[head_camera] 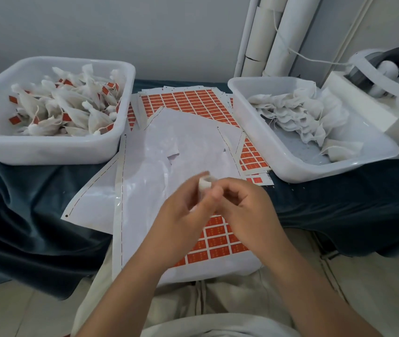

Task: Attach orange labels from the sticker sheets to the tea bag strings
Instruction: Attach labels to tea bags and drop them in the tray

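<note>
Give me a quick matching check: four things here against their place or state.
1. left white plastic tub
2. right white plastic tub
3. full orange sticker sheet
4. small white tea bag

A. flat at the back, between tubs
B. holds orange-labelled tea bags
C. held between left hand and right hand
D. holds unlabelled tea bags

Pairs: 1-B, 2-D, 3-A, 4-C

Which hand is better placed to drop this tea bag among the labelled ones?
Probably left: the left hand grips the small white tea bag and is nearer the white plastic tub of orange-labelled bags.
</note>
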### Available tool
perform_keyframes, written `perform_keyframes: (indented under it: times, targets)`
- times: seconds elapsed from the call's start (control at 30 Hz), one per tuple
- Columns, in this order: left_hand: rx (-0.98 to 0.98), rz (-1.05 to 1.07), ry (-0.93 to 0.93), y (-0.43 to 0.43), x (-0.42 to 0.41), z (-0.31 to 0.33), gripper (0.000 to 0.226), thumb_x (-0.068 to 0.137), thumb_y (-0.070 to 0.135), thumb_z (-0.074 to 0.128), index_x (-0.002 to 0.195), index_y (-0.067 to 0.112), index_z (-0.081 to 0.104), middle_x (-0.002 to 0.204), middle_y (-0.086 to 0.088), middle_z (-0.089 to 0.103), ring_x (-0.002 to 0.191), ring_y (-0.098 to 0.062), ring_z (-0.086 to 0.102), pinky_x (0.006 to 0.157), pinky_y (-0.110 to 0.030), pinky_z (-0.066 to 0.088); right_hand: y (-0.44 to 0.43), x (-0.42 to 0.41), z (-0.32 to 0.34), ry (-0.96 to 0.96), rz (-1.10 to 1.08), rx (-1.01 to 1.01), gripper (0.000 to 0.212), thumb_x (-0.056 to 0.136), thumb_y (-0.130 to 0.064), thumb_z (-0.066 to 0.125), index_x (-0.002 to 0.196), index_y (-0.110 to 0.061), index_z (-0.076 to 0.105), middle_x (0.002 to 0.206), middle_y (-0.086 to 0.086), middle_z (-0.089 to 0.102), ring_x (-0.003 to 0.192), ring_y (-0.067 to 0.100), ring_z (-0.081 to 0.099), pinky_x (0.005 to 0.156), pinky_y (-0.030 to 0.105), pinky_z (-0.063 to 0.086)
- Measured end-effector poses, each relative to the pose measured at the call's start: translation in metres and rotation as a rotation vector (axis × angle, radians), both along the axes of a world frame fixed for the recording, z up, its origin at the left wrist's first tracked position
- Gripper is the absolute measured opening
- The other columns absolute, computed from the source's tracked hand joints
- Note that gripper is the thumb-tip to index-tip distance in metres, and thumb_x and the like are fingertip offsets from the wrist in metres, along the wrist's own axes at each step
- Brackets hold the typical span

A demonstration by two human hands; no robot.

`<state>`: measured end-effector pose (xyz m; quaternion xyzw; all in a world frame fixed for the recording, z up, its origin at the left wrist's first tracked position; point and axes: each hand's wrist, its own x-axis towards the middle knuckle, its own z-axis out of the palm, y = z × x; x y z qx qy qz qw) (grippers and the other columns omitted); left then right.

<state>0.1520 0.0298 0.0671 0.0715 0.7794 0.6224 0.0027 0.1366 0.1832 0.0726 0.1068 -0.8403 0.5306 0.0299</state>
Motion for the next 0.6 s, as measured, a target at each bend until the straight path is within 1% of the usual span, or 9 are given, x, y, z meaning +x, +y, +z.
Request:
perform_keyframes:
  times: [0.07,0.1,0.2,0.27,0.3,0.37,0.43,0.53,0.6]
  targets:
    - [-0.002,-0.058,-0.025,0.003,0.000,-0.004,0.057,0.095,0.071,0.051,0.141,0.038,0.056,0.125,0.023,0.069,0.119,0.003,0.065,0.099,-0.020,0.056,-0.002,0.000,-0.003,-0.020,0.001,-0.002,0.016,0.103,-0.042,0.063,0.110,-0.040,0.076,0.098,-0.025,0.074,0.098,-0.004,0.069,0.077,0.004,0.051]
    - [0.006,-0.043,-0.023,0.003,-0.001,-0.004,0.049,0.096,0.061,0.053,0.139,0.039,0.058,0.122,0.022,0.071,0.117,0.001,0.067,0.098,-0.021,0.056,-0.001,0.000,-0.004,-0.052,0.014,-0.018,0.017,0.105,-0.041,0.060,0.111,-0.044,0.075,0.101,-0.027,0.074,0.101,-0.006,0.068,0.077,0.002,0.050]
    - [0.085,0.008,-0.050,0.000,-0.003,-0.002,0.026,0.108,0.038,0.049,0.125,0.040,0.069,0.109,0.020,0.077,0.105,-0.002,0.073,0.088,-0.015,0.058,0.002,-0.001,-0.001,-0.192,0.093,-0.190,0.023,0.108,-0.040,0.053,0.111,-0.046,0.075,0.105,-0.018,0.078,0.100,0.002,0.074,0.082,0.012,0.057]
    - [0.104,0.034,-0.057,-0.002,-0.003,0.003,0.035,0.112,0.033,0.043,0.113,0.047,0.075,0.102,0.020,0.078,0.098,0.001,0.073,0.082,-0.011,0.056,0.002,-0.003,0.001,-0.257,0.052,-0.328,0.022,0.107,-0.046,0.054,0.112,-0.038,0.074,0.099,-0.008,0.080,0.092,0.010,0.078,0.079,0.023,0.062]
    - [0.092,0.055,-0.056,-0.003,-0.002,0.006,0.038,0.112,0.036,0.042,0.107,0.055,0.074,0.100,0.026,0.075,0.096,0.006,0.071,0.075,-0.006,0.054,0.002,-0.003,0.002,-0.224,-0.005,-0.318,0.020,0.103,-0.050,0.058,0.112,-0.037,0.071,0.091,-0.008,0.079,0.081,0.007,0.076,0.072,0.021,0.061]
    - [0.084,0.076,-0.054,-0.003,-0.002,0.011,0.038,0.110,0.043,0.042,0.101,0.067,0.069,0.105,0.035,0.070,0.101,0.013,0.064,0.065,-0.002,0.049,0.004,-0.005,0.001,-0.070,-0.085,-0.132,0.022,0.096,-0.056,0.066,0.111,-0.040,0.065,0.072,-0.013,0.071,0.061,0.001,0.065,0.059,0.012,0.050]
    - [0.111,0.067,-0.045,-0.004,-0.003,0.011,0.032,0.108,0.046,0.043,0.106,0.064,0.069,0.115,0.037,0.067,0.107,0.012,0.062,0.067,-0.004,0.050,0.008,-0.007,0.001,0.022,-0.069,0.076,0.017,0.095,-0.056,0.066,0.104,-0.041,0.067,0.077,-0.018,0.068,0.072,-0.002,0.066,0.062,0.006,0.047]
    - [0.104,0.088,-0.043,-0.009,-0.003,0.012,0.029,0.106,0.049,0.045,0.108,0.066,0.068,0.115,0.040,0.064,0.106,0.015,0.060,0.065,-0.004,0.050,0.014,-0.010,0.008,0.006,-0.032,0.150,0.010,0.098,-0.049,0.065,0.090,-0.045,0.068,0.094,-0.030,0.069,0.094,-0.007,0.065,0.075,0.003,0.046]
    - [0.082,0.101,-0.039,-0.011,-0.003,0.013,0.030,0.108,0.047,0.045,0.105,0.067,0.067,0.109,0.040,0.064,0.102,0.016,0.060,0.060,-0.005,0.050,0.019,-0.011,0.013,-0.002,-0.006,0.194,0.015,0.098,-0.048,0.064,0.084,-0.045,0.068,0.093,-0.031,0.069,0.093,-0.007,0.066,0.071,0.007,0.049]
